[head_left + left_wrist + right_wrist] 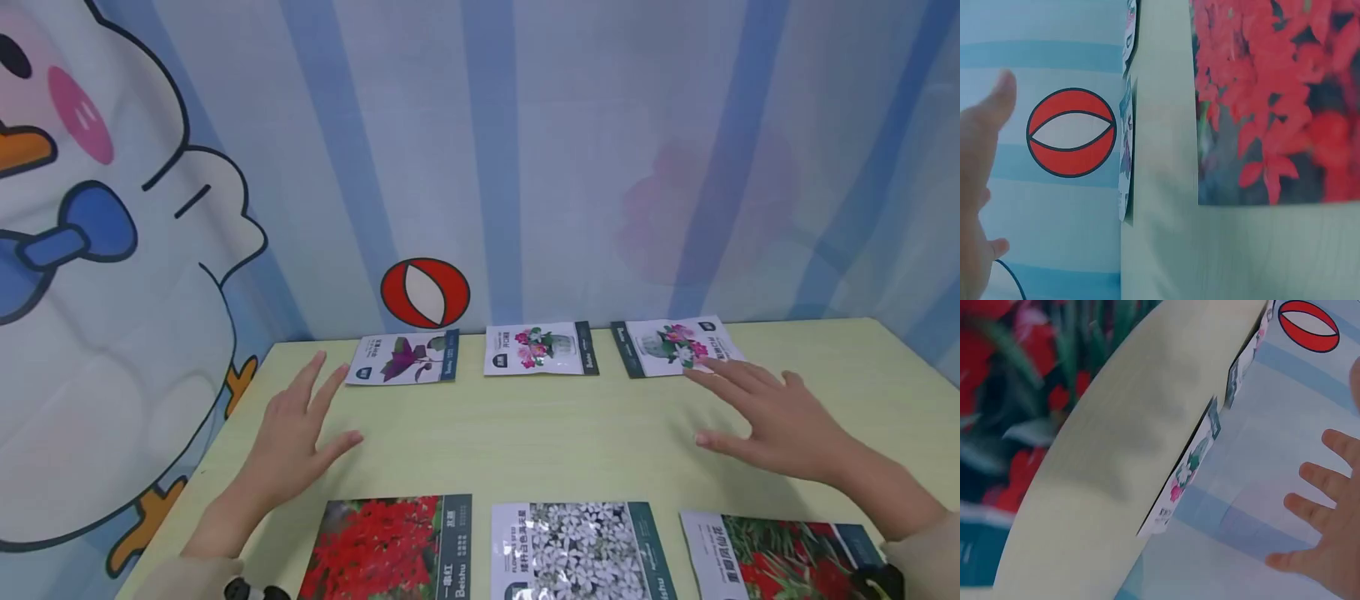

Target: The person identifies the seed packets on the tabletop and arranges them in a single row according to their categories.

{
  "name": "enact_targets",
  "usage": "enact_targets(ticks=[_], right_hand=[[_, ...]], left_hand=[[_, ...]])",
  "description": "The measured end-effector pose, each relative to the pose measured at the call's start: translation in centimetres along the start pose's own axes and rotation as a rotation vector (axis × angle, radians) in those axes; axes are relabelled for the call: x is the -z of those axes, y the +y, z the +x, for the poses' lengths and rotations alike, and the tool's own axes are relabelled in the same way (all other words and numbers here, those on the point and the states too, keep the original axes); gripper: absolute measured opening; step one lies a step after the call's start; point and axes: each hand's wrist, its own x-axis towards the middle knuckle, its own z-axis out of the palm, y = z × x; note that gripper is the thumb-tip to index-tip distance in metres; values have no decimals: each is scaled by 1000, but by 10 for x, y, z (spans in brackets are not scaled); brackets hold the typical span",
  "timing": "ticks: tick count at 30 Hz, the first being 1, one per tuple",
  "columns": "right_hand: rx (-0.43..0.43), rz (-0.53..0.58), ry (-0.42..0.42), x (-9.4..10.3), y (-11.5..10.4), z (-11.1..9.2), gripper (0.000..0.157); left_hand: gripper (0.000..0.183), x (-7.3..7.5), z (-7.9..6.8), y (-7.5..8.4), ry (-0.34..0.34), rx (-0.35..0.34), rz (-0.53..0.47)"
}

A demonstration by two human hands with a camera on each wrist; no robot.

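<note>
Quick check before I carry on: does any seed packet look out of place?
Yes: the far-right seed packet looks reversed. Its dark band lies on the left, whereas the other five packets have theirs right.

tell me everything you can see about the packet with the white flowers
The white-flower packet is flat and thin, apparently glossy paper or plastic film. A photo of massed small white blossoms fills its middle, with a pale printed strip on the left and a dark green band lettered sideways on the right. It lies face up on the table, between two red-flower packets, touching neither. Its near edge is cut off by the frame. No hand touches it.
</note>
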Motion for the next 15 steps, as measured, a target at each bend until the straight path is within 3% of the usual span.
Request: enact_targets(ticks=[5, 9, 15], right_hand=[[1, 88, 18, -1, -8, 20, 47], [-30, 153, 0, -3, -13, 35, 36], [-13, 266, -38, -11, -19, 62, 30]], left_hand=[[59, -3, 7, -7, 103, 82, -159], [46, -4, 11, -11, 100, 173, -267], [45, -8, 21, -18, 97, 371, -463]])
